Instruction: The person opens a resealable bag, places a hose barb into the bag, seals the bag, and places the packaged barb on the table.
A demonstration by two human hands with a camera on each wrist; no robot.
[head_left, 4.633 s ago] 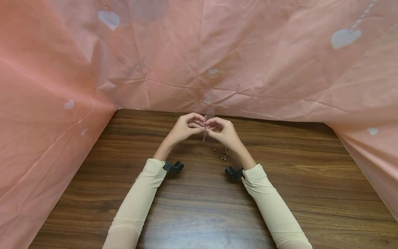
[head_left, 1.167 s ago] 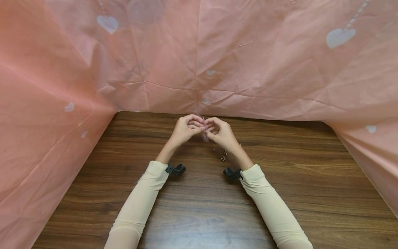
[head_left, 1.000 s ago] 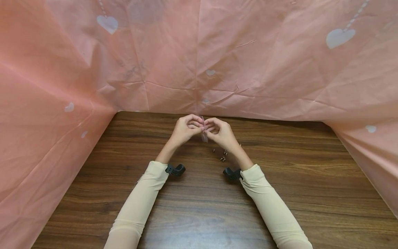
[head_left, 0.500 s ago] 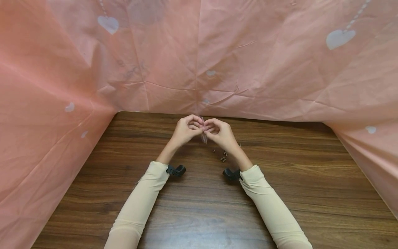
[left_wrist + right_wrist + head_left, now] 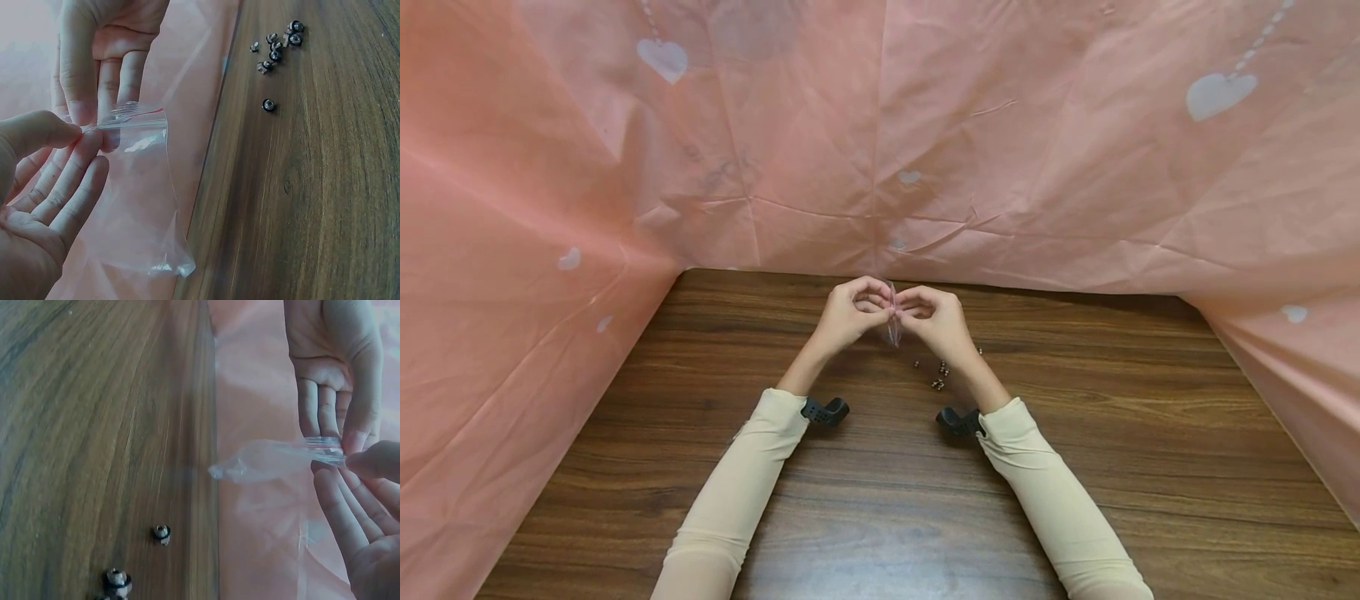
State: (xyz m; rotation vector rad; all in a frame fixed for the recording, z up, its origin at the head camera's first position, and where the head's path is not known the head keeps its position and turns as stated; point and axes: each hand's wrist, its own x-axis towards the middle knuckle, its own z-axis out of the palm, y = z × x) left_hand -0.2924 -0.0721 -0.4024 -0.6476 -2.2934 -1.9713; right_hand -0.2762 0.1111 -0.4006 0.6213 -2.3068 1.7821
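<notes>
A small clear zip-lock bag (image 5: 140, 200) with a red line along its seal is held between the two hands above the table's far edge. My left hand (image 5: 842, 317) pinches the seal end between thumb and fingers. From the other side, my right hand (image 5: 943, 321) pinches the same end, its fingertips meeting the left ones. The bag's body extends away from the fingers, and nothing shows inside it. In the left wrist view, several small screws (image 5: 275, 53) with dark rings lie on the table, apart from the bag. One screw (image 5: 269, 105) sits a little away from the group.
The wooden table (image 5: 880, 483) reaches back to a pink cloth (image 5: 1000, 192) printed with white hearts, which hangs behind and at both sides. A black wrist mount (image 5: 826, 412) sits on the left wrist, and another mount (image 5: 958, 419) on the right.
Since the earliest frame, the bag has been turned: its body no longer stands up beyond the fingertips, and part now shows on the near side. Lately both hands have barely moved, the bag shifting slightly.
</notes>
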